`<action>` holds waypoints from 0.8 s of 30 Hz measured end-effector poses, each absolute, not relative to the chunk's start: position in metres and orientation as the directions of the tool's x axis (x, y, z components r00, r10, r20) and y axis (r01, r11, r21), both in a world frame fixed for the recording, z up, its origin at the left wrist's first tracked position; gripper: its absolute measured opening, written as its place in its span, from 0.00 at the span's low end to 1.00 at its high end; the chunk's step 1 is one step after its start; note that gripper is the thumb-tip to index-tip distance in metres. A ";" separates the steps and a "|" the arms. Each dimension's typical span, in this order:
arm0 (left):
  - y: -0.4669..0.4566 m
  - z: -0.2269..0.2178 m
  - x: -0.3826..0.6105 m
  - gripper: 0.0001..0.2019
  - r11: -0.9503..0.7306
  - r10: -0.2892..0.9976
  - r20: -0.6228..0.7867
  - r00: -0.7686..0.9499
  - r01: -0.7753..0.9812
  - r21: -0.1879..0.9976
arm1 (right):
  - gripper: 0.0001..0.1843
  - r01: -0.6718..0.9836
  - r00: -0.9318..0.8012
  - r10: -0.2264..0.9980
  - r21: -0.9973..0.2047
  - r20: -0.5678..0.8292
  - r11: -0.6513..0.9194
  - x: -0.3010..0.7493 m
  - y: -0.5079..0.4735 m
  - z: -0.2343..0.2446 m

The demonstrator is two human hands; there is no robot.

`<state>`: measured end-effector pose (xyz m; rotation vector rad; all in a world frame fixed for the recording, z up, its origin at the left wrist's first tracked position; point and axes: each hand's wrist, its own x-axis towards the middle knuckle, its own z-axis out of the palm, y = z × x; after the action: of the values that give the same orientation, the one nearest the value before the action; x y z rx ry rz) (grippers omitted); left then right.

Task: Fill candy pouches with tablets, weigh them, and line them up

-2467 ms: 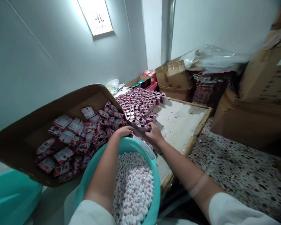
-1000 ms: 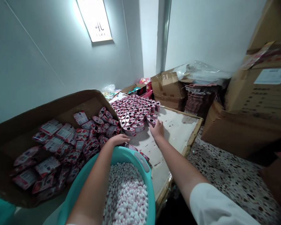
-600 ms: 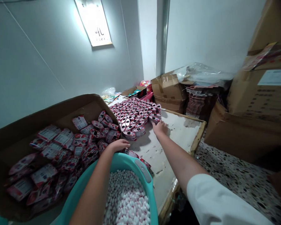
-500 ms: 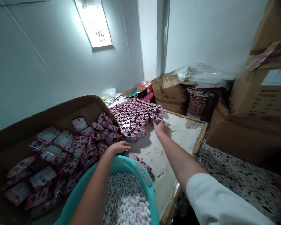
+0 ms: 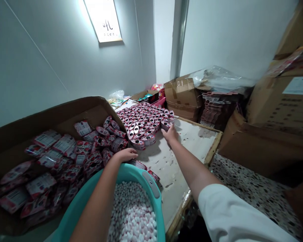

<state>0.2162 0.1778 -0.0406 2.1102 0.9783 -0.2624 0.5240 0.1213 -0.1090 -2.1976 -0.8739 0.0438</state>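
Observation:
My right hand (image 5: 170, 133) reaches out over the white board (image 5: 192, 141) and touches the near right edge of a block of several small red-and-white containers (image 5: 146, 119), its fingers round one of them. My left hand (image 5: 126, 154) rests at the far rim of a teal basin (image 5: 146, 178) filled with small white and pink candies (image 5: 135, 215); its fingers curl down over the rim, and what they hold, if anything, is hidden. To the left, a large open cardboard box (image 5: 40, 121) holds several red-and-white packets (image 5: 65, 151).
Cardboard boxes (image 5: 184, 97) and a stack of printed packaging (image 5: 217, 107) stand at the back against the wall. Bigger boxes (image 5: 280, 114) rise at the right. A speckled terrazzo surface (image 5: 247, 188) lies to the right of the board's wooden edge.
My right hand has moved away from the basin, out along the board to the far right corner of the container block. My left hand stays at the basin's rim.

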 end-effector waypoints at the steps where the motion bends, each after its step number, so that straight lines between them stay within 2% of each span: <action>1: 0.177 -0.040 0.216 0.14 -0.403 0.558 -0.472 0.683 0.720 0.565 | 0.32 0.599 0.744 0.624 -0.654 0.241 -0.462 0.522 0.120 -0.109; 6: 0.176 -0.038 0.217 0.14 -0.412 0.555 -0.478 0.681 0.724 0.554 | 0.26 0.709 0.629 0.726 -0.588 0.278 -0.389 0.508 0.117 -0.105; 10: 0.176 -0.038 0.216 0.15 -0.410 0.547 -0.484 0.683 0.723 0.556 | 0.26 0.723 0.618 0.741 -0.560 0.263 -0.404 0.506 0.116 -0.102; 13: 0.176 -0.038 0.216 0.15 -0.404 0.549 -0.482 0.683 0.722 0.562 | 0.22 0.704 0.635 0.738 -0.563 0.228 -0.433 0.510 0.116 -0.100; 20: 0.178 -0.043 0.217 0.15 -0.389 0.541 -0.503 0.674 0.731 0.561 | 0.17 0.725 0.558 0.790 -0.613 0.255 -0.314 0.508 0.116 -0.099; 24: 0.180 -0.046 0.217 0.15 -0.384 0.541 -0.512 0.667 0.737 0.556 | 0.17 0.640 0.659 0.702 -0.692 0.271 -0.333 0.513 0.118 -0.101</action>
<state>0.2170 0.1802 -0.0462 2.0844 0.9846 -0.3136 0.5129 0.1181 -0.1010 -2.0583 -1.0381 0.0963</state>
